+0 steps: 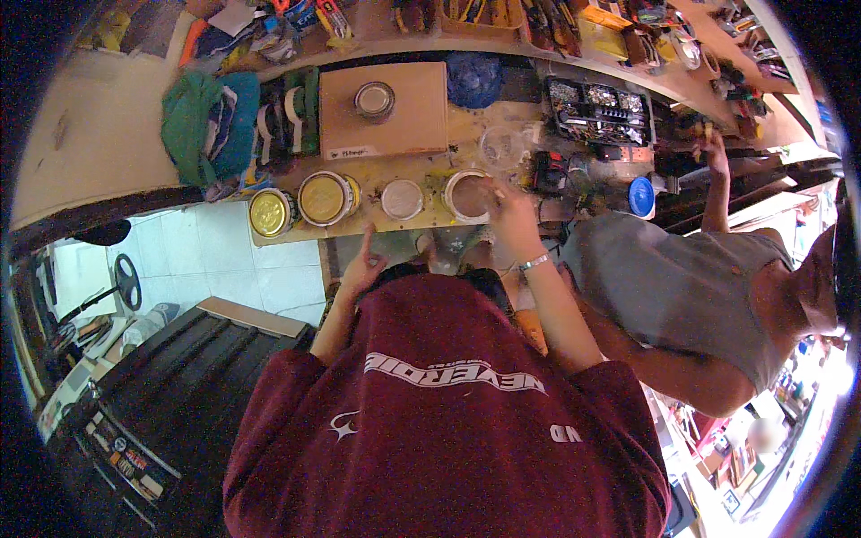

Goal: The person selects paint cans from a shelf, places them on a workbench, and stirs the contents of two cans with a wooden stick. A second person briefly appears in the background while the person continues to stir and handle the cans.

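My right hand (513, 218), with a bracelet on its wrist, reaches over the right side of an uncovered can (456, 212) with brownish contents. Its fingers are drawn together at the rim; what they hold, if anything, is too small to make out. Just in front of the bench edge, my left hand (365, 267) holds nothing, its index finger stretched forward. Beyond that finger sits a round pale lid or shallow tub (403, 199). To the left stand a gold-topped can (326, 198) and a smaller gold-topped can (270, 212).
A cardboard box (408, 121) with a small tin (374, 99) on it lies behind the cans. A black organizer of small parts (599, 111) sits back right, near a blue round lid (641, 195). At right, a co-worker in a grey shirt (668, 287) reaches toward the shelf.
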